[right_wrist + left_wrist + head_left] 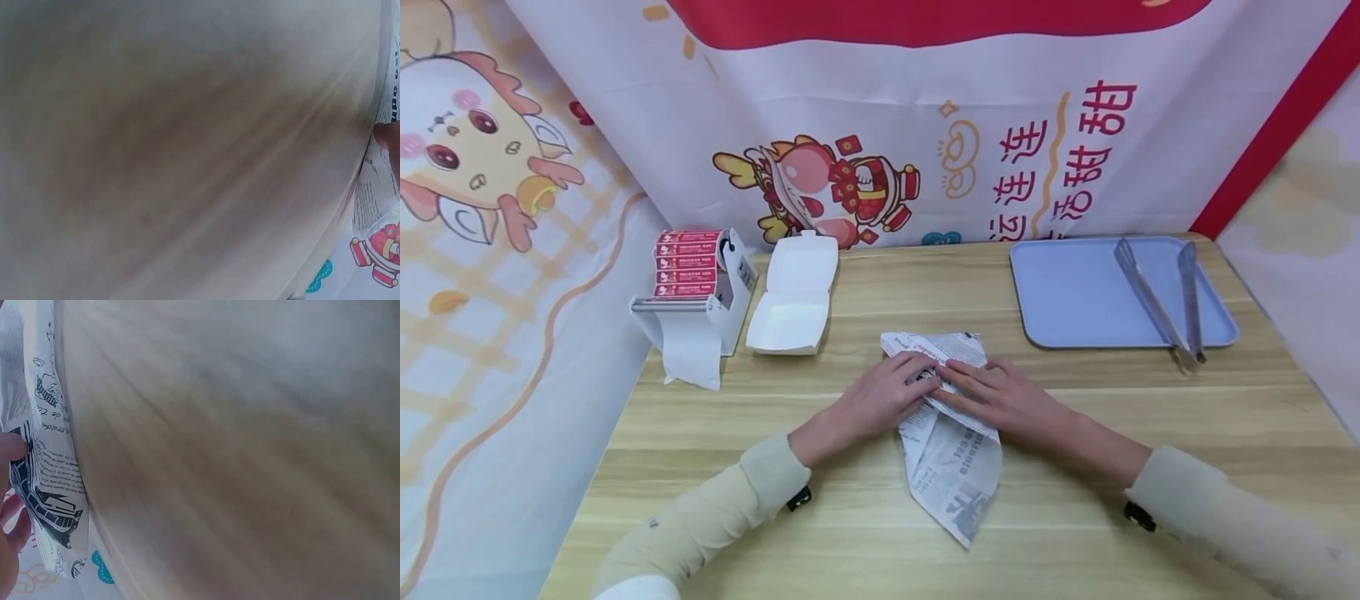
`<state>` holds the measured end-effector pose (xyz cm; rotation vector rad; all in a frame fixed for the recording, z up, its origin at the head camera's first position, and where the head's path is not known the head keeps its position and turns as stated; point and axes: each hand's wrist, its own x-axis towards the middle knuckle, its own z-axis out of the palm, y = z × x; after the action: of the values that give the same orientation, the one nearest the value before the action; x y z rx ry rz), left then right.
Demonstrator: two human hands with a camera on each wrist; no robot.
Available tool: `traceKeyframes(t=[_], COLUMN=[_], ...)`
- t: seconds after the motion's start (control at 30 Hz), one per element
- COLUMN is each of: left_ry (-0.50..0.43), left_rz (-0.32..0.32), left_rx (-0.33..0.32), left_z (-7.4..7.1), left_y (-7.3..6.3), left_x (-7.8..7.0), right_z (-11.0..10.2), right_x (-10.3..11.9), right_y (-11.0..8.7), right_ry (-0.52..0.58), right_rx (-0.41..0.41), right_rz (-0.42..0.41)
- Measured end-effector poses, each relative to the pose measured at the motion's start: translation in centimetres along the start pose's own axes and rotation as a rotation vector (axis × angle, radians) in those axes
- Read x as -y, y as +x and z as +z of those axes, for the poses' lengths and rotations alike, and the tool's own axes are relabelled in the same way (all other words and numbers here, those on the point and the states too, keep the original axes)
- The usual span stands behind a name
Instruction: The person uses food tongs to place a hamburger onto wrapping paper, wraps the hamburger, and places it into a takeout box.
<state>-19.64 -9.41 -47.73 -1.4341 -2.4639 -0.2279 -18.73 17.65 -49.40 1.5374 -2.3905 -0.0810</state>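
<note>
A sheet of newspaper-print wrapping paper (955, 475) lies on the table, its upper part folded over and a pointed flap reaching toward the near side. My left hand (887, 396) grips the folded part from the left, with bent fingers over the top. From the right, my right hand (1011, 400) holds the same fold, its fingertips close to the left ones. Whatever the fold may contain is hidden. In the left wrist view, the printed paper (53, 444) runs along the left edge beside part of the hand. A digit touches the paper (372, 194) in the right wrist view.
A white clamshell box (790, 321) stands with its lid up at the back left. Beside it is a label dispenser (696, 287) with a red-printed roll. On the blue tray (1067, 308) at the back right lie metal tongs (1150, 300), their joined end over its front rim.
</note>
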Motion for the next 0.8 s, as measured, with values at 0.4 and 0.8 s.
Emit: traceKeyframes(t=[0.4, 0.8], left_ry=[0.03, 0.245], left_rz=[0.012, 0.003], left_rx=[0.419, 0.411], left_z=[-1.0, 0.3], left_y=[-2.3, -2.4], left_x=[0.0, -1.7], right_z=[0.6, 1.4], right_x=[-1.1, -1.9], right_y=[-0.2, -0.4], right_ry=[0.018, -0.047], right_rx=[-0.07, -0.062], right_rz=[-0.104, -0.141])
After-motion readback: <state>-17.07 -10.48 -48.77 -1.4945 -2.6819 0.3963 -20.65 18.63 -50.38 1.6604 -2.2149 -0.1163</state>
